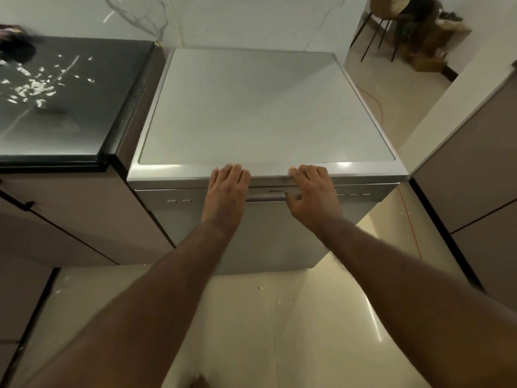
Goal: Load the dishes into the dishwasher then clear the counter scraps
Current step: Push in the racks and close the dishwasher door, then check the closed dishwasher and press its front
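Blurry dark object [17, 47] at left edge.

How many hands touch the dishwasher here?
2. The left hand rests on the dishwasher at its top front edge, left of the door handle; the right hand on that edge by the handle's right end.

A home kitchen: a freestanding dishwasher [265, 113] stands beside a dark counter [84, 107], against a marble-look wall [223, 21].

You had a dim, warm-tinted view, with soft glare on the floor [375, 326] at lower right and the dark surface [42, 135] at left; straight edges bowed toward the frame's borders.
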